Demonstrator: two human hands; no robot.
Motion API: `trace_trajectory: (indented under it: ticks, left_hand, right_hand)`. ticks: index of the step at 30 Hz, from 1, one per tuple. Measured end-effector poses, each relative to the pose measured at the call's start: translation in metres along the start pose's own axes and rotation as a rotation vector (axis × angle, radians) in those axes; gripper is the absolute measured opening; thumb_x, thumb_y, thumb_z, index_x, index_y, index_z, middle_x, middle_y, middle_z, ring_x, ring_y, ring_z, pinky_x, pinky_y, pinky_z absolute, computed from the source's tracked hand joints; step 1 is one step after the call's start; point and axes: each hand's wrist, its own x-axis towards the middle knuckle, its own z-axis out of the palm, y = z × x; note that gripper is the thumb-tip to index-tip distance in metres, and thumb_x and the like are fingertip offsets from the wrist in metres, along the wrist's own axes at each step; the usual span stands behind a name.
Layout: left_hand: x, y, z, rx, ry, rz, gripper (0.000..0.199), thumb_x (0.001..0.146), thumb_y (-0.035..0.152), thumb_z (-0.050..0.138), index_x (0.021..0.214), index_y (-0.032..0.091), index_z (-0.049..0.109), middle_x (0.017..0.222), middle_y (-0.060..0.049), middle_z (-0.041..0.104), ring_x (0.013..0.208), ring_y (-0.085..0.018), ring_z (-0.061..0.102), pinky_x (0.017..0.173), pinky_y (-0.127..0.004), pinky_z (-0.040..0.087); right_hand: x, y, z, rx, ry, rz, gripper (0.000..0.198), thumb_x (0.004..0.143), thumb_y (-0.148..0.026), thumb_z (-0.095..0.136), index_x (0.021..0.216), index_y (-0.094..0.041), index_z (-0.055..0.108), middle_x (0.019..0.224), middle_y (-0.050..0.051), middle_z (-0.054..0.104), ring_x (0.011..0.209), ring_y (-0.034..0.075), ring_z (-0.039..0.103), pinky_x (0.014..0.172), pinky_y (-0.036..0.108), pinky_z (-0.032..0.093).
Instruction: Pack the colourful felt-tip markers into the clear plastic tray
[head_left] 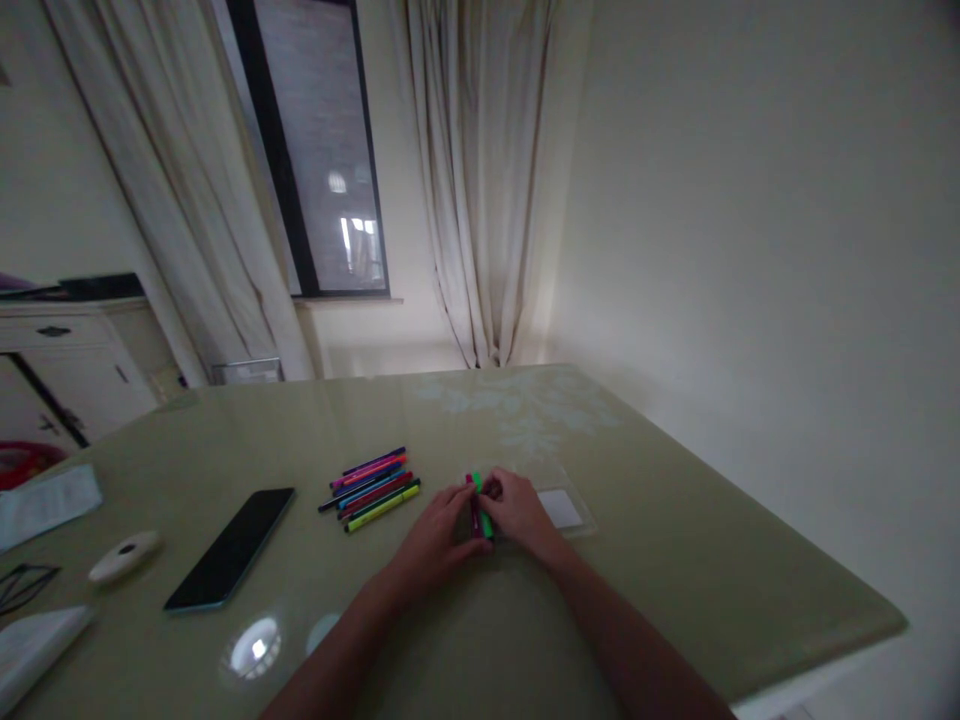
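Inward from the counter's [712,570] right edge, the right hand [517,507] pinches a green pen [486,524]; the left hand [441,530] curves around it and a purple pen [475,519], grip unclear.

Fingers [459,496] hold markers [487,525] (green, magenta) — a phone [231,550] lies leftward.
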Motion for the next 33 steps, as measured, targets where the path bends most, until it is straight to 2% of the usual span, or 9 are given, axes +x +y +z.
trace_trajectory:
  ticks: [5, 12, 15, 17, 20, 24, 27, 29, 33]
  left_hand:
    - [0.0, 0.001, -0.005, 0.047, -0.054, 0.003, 0.069, 0.079, 0.044, 0.081, 0.141, 0.025, 0.059, 0.145, -0.013, 0.06, 0.135, -0.032, 0.053, 0.117, -0.048, 0.041]
    - [0.001, 0.009, -0.006, 0.036, -0.037, -0.009, 0.069, 0.077, 0.046, 0.083, 0.139, 0.025, 0.061, 0.142, -0.012, 0.062, 0.132, -0.031, 0.056, 0.115, -0.046, 0.041]
    - [0.004, 0.006, -0.012, 0.038, -0.03, -0.025, 0.051, 0.087, 0.043, 0.073, 0.134, 0.025, 0.063, 0.136, -0.01, 0.066, 0.125, -0.028, 0.06, 0.11, -0.041, 0.045]
    - [0.006, 0.0, -0.022, 0.135, 0.038, -0.095, 0.032, 0.095, 0.037, 0.061, 0.124, 0.023, 0.068, 0.125, -0.01, 0.069, 0.118, -0.027, 0.063, 0.106, -0.041, 0.047]
    - [0.006, -0.013, -0.041, 0.42, 0.172, -0.251, 0.022, 0.094, 0.024, 0.057, 0.111, 0.018, 0.07, 0.118, -0.014, 0.069, 0.116, -0.031, 0.062, 0.103, -0.044, 0.046]
    - [0.002, -0.023, -0.057, 0.576, 0.131, -0.343, 0.018, 0.09, 0.019, 0.059, 0.105, 0.017, 0.069, 0.116, -0.015, 0.069, 0.113, -0.031, 0.061, 0.099, -0.042, 0.046]
    - [0.001, -0.023, -0.057, 0.55, 0.101, -0.329, 0.011, 0.089, 0.018, 0.058, 0.094, 0.019, 0.068, 0.104, -0.012, 0.071, 0.106, -0.03, 0.062, 0.093, -0.041, 0.046]
    - [0.003, -0.022, -0.053, 0.455, 0.145, -0.294, 0.01, 0.088, 0.02, 0.058, 0.092, 0.019, 0.067, 0.098, -0.011, 0.072, 0.102, -0.03, 0.063, 0.091, -0.042, 0.046]
    - [0.012, -0.013, -0.045, -0.029, 0.303, -0.222, 0.029, 0.092, 0.04, 0.056, 0.109, 0.019, 0.068, 0.096, -0.008, 0.073, 0.091, -0.025, 0.067, 0.083, -0.038, 0.051]
  right_hand:
    - [-0.002, -0.001, 0.004, -0.102, -0.003, -0.068, 0.004, 0.086, -0.018, 0.072, 0.081, -0.018, 0.072, 0.077, 0.003, 0.074, 0.071, 0.017, 0.066, 0.064, 0.024, 0.041]
    - [0.003, 0.009, 0.008, -0.131, -0.004, -0.086, 0.011, 0.085, -0.019, 0.073, 0.074, -0.019, 0.072, 0.073, 0.002, 0.073, 0.069, 0.016, 0.063, 0.064, 0.025, 0.037]
    - [0.003, 0.011, 0.007, -0.086, -0.002, -0.091, 0.015, 0.084, -0.02, 0.074, 0.069, -0.018, 0.071, 0.068, 0.001, 0.071, 0.066, 0.015, 0.061, 0.062, 0.024, 0.036]
    - [0.002, 0.01, 0.006, -0.074, 0.011, -0.098, 0.016, 0.084, -0.022, 0.074, 0.069, -0.018, 0.071, 0.068, 0.002, 0.071, 0.065, 0.016, 0.061, 0.062, 0.025, 0.036]
    - [0.003, 0.007, 0.003, -0.057, 0.066, -0.111, 0.015, 0.087, -0.024, 0.07, 0.074, -0.018, 0.074, 0.071, 0.003, 0.073, 0.067, 0.016, 0.062, 0.064, 0.026, 0.038]
    - [0.003, 0.003, 0.001, 0.025, 0.13, -0.108, 0.016, 0.089, -0.028, 0.068, 0.08, -0.018, 0.075, 0.075, 0.004, 0.074, 0.068, 0.017, 0.063, 0.066, 0.026, 0.041]
    - [0.003, 0.001, 0.001, 0.065, 0.14, -0.12, 0.016, 0.09, -0.028, 0.066, 0.081, -0.018, 0.075, 0.074, 0.004, 0.073, 0.067, 0.016, 0.062, 0.066, 0.026, 0.041]
    - [0.002, 0.0, 0.002, 0.083, 0.136, -0.132, 0.016, 0.091, -0.028, 0.065, 0.082, -0.018, 0.074, 0.074, 0.003, 0.072, 0.068, 0.016, 0.062, 0.066, 0.026, 0.042]
    - [0.0, -0.003, 0.004, 0.213, 0.065, -0.167, 0.021, 0.093, -0.035, 0.064, 0.086, -0.018, 0.075, 0.079, 0.004, 0.074, 0.072, 0.017, 0.064, 0.068, 0.027, 0.045]
